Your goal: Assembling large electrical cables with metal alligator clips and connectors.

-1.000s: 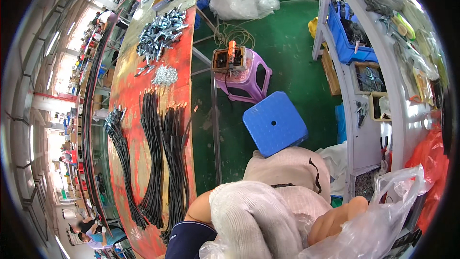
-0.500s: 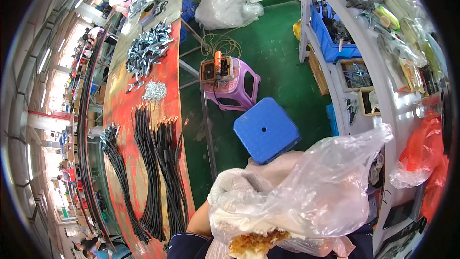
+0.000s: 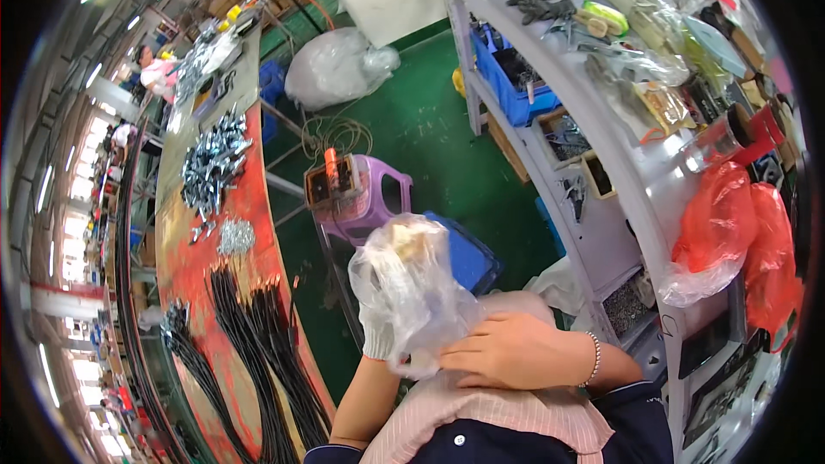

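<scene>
left hand (image 3: 378,331): white knit work glove, ribbed cuff ending at the wrist, forearm above it bare. right hand (image 3: 507,352): no glove, thin beaded bracelet (image 3: 595,357) in pale beads round the wrist. Short dark navy sleeves on both arms, small light marking on the right one. Navy top with white buttons, pale pink striped apron (image 3: 507,417) over it
</scene>
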The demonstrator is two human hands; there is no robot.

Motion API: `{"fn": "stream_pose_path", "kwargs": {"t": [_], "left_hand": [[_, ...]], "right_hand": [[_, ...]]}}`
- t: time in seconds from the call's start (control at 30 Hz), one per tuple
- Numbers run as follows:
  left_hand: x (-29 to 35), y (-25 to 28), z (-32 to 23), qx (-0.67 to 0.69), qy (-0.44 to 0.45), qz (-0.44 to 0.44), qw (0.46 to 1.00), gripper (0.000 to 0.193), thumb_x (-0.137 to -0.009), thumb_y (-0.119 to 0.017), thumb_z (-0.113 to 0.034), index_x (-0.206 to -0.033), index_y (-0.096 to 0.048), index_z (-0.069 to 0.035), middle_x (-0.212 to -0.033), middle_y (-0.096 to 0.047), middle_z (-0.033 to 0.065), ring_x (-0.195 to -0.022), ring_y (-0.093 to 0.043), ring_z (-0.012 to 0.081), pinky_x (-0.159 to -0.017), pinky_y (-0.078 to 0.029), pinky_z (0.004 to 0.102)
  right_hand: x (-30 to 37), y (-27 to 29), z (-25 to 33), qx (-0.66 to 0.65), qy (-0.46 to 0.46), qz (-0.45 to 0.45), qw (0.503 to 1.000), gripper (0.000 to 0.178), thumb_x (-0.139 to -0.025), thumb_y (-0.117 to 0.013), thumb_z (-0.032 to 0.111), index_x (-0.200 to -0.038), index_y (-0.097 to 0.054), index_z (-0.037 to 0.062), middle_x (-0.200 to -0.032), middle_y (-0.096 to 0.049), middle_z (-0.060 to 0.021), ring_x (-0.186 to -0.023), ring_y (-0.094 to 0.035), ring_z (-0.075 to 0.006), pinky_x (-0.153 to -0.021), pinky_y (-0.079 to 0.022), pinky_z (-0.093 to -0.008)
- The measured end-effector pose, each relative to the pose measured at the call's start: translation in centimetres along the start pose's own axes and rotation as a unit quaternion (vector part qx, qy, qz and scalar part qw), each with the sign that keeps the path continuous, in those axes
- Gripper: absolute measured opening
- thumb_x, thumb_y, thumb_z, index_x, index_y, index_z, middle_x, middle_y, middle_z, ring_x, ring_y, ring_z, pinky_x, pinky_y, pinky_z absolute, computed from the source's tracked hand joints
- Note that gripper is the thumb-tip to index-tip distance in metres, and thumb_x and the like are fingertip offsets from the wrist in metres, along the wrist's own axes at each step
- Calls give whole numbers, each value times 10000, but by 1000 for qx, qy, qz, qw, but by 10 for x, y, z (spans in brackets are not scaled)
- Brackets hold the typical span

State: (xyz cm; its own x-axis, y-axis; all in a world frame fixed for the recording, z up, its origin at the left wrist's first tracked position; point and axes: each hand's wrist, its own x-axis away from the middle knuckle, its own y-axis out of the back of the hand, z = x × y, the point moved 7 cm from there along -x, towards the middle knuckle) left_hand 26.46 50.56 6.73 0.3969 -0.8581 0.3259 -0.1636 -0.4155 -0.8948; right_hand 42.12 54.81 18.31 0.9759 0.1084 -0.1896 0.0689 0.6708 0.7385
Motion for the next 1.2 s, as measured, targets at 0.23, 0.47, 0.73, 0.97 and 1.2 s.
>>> {"fn": "stream_pose_path", "kwargs": {"t": [0.23, 0.47, 0.73, 0.97, 1.2], "left_hand": [[-45, -22, 1, -239, -83, 82, 964, 464, -995, -473, -250, -1403, -392, -47, -1413, -474, 127, -1236, -518, 249, -1013, -471, 394], [-99, -34, 79, -316, -74, 167, 931, 540, -993, -459, -342, -1434, -352, -49, -1421, -454, 132, -1282, -460, 264, -1066, -397, 393], [-118, -117, 166, -139, 74, 153, 976, 362, -909, -564, -87, -1264, -527, -31, -1209, -603, 117, -1090, -601, 220, -897, -528, 340], [-137, -181, 261, -287, 180, 269, 901, 462, -910, -588, -59, -1352, -461, -21, -1251, -587, 89, -1079, -608, 185, -912, -515, 309], [-162, -208, 311, -449, 194, 311, 815, 523, -911, -608, -70, -1379, -403, 46, -1227, -583, 127, -997, -624, 164, -830, -538, 290]], "right_hand": [[91, 40, -78, -285, -175, -253, 908, 386, -882, -685, 253, -1209, -603, 64, -1108, -673, -72, -1120, -597, -217, -945, -451, -342], [72, 55, -80, -279, -118, -558, 773, 782, -793, -792, 252, -1420, -356, 81, -1356, -411, -156, -1236, -447, -272, -1035, -384, -414], [113, 101, -80, 72, -284, -517, 805, 597, -768, -759, 192, -1310, -515, 137, -1173, -536, -140, -1106, -551, -340, -857, -519, -401], [171, 157, -96, 316, -325, -458, 765, 334, -760, -687, 66, -1083, -607, 28, -1045, -557, -150, -901, -619, -356, -753, -536, -404], [249, 184, -177, 388, -497, -436, 642, 184, -761, -656, 57, -922, -605, -16, -1036, -552, -183, -901, -612, -363, -765, -528, -436]]}}
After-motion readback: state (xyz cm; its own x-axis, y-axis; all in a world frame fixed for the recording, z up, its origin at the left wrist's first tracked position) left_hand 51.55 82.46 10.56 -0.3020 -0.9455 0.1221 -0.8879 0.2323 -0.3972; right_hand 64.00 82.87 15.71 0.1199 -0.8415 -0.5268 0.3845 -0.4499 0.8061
